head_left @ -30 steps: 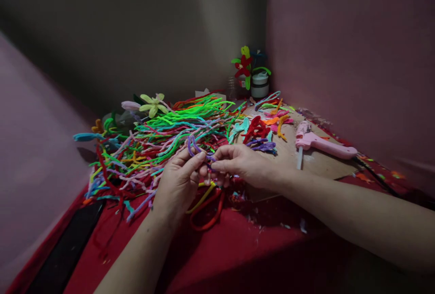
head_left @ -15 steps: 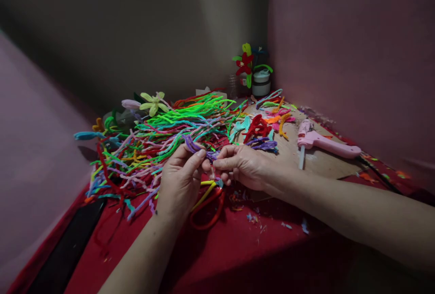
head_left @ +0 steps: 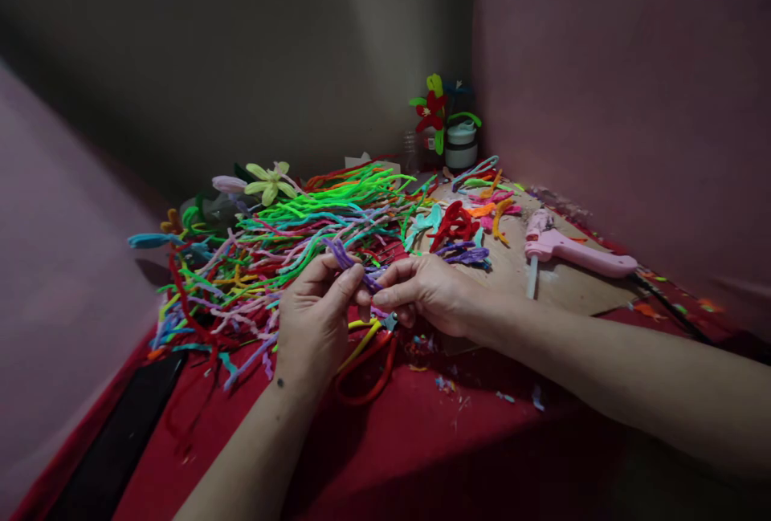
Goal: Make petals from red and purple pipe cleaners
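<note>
Between my two hands is a purple pipe cleaner [head_left: 339, 253], bent into a narrow loop. My left hand [head_left: 319, 296] pinches it between thumb and forefinger, and the loop's end sticks up past the fingertips. My right hand [head_left: 422, 294] is closed at the other end, thumb against fingers. Just below the fingertips lie scissors [head_left: 367, 396] with red and yellow handles, their blades partly hidden. Beyond my hands spreads a heap of loose pipe cleaners [head_left: 325, 212] in many colours. More purple pipe cleaner loops [head_left: 463, 254] rest on the board past my right hand.
A pink glue gun [head_left: 578, 254] lies on a cardboard board [head_left: 566, 292] at right, its cord running right. Red [head_left: 454, 225] and teal shapes sit nearby. At the back stand a lidded jar [head_left: 461, 145] and a red pipe cleaner flower [head_left: 430, 111]. Scraps dot the red cloth [head_left: 422, 441].
Both hands stay close together on the purple pipe cleaner, with only small shifts of the fingers. The whole view has slid slightly.
</note>
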{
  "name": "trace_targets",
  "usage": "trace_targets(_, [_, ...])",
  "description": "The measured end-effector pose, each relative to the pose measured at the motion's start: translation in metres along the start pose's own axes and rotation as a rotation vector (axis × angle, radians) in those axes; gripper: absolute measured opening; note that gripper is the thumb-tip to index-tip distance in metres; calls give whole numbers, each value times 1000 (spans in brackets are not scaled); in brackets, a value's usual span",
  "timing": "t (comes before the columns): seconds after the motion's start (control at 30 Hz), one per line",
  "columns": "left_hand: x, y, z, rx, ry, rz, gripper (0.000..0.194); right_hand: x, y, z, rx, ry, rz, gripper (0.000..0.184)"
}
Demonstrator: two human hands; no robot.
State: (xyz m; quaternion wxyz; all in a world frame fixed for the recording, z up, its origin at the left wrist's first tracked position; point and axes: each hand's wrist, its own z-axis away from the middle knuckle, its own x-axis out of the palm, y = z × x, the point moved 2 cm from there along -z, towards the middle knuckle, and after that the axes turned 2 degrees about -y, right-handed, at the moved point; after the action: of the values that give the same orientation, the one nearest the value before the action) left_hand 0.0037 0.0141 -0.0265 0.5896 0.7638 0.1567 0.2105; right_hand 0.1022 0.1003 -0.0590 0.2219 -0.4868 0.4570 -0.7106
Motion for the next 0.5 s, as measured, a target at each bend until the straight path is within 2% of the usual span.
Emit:
trace_targets(0.1, [-3,1,-2,-9,-16,28,7,0,-1,0,44,-101,-82,10])
trace_targets(0.2, [-6,2,-4,-24,-9,77,8,0,-1,-1,142,-212,-191,20])
trace_targets(0.43, [-4,0,-4,-24,4,118,10,-2,5,-5,123,-216,-252,13])
trace_targets(0.5, [-3,2,-4,-16,10,121,10,-1,5,-4,117,-177,-257,13])
